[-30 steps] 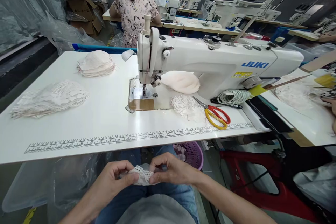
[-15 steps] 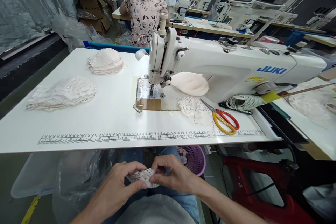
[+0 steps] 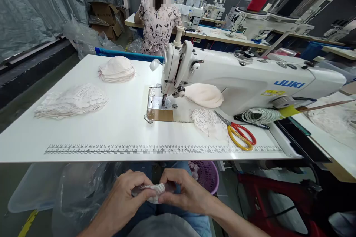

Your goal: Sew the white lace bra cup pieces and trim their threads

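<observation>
A small piece of white lace (image 3: 156, 192) is pinched between my two hands, below the table's front edge and over my lap. My left hand (image 3: 130, 196) grips its left end between thumb and fingers. On the other end, my right hand (image 3: 185, 191) closes with thumb and forefinger. The fingers cover much of the lace. Above them on the table (image 3: 116, 129) stands a white sewing machine (image 3: 236, 76), with cream fabric (image 3: 205, 95) under its arm and a crumpled lace piece (image 3: 208, 122) in front.
Scissors (image 3: 240, 133) with red and yellow handles lie beside the lace. Two stacks, lace pieces (image 3: 73, 100) and cream pieces (image 3: 116, 69), rest at the table's left. A purple basket (image 3: 213, 177) stands below. A person (image 3: 158, 18) sits beyond the table.
The view has shifted slightly, so the table sits a little lower and farther right. My hands have drawn a bit closer round the lace, which shows less between them.
</observation>
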Action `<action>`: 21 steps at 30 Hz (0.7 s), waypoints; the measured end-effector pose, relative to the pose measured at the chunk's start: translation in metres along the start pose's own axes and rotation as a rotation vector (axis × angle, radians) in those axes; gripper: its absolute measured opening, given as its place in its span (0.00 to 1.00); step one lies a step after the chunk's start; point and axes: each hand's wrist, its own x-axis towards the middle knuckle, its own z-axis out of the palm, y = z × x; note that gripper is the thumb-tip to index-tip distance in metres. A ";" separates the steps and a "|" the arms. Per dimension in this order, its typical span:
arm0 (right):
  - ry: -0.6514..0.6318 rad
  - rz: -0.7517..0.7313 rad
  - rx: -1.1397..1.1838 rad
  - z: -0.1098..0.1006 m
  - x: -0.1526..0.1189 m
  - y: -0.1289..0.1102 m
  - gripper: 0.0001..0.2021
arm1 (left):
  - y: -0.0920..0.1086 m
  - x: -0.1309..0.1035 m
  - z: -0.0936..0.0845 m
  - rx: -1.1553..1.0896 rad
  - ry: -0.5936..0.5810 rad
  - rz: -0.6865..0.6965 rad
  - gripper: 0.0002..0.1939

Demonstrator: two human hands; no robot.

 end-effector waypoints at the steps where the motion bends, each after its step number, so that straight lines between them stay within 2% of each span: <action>1: -0.006 -0.005 -0.014 0.000 0.001 -0.002 0.10 | 0.001 0.000 -0.001 0.009 0.002 -0.005 0.13; 4: 0.021 -0.023 -0.045 -0.002 0.005 -0.011 0.11 | 0.009 -0.001 -0.015 0.005 -0.005 -0.021 0.13; 6: 0.054 -0.026 -0.047 -0.005 0.011 -0.021 0.10 | 0.019 0.003 -0.033 -0.002 -0.022 -0.023 0.15; 8: 0.091 -0.041 -0.057 -0.010 0.024 -0.032 0.10 | 0.030 0.016 -0.058 0.026 -0.045 -0.005 0.15; 11: 0.230 -0.085 -0.280 -0.027 0.056 -0.039 0.12 | 0.046 0.062 -0.098 0.144 -0.074 0.079 0.13; 14: 0.420 -0.084 -0.642 -0.054 0.089 -0.031 0.13 | 0.052 0.129 -0.123 0.259 -0.155 0.161 0.12; 17: 0.510 -0.073 -0.763 -0.085 0.104 -0.015 0.10 | 0.048 0.184 -0.126 0.312 -0.192 0.179 0.09; 19: 0.483 -0.143 -0.819 -0.101 0.104 -0.006 0.07 | 0.043 0.202 -0.121 0.332 -0.216 0.185 0.08; 21: 0.400 -0.328 -0.923 -0.111 0.103 -0.001 0.08 | 0.040 0.208 -0.118 0.346 -0.235 0.189 0.07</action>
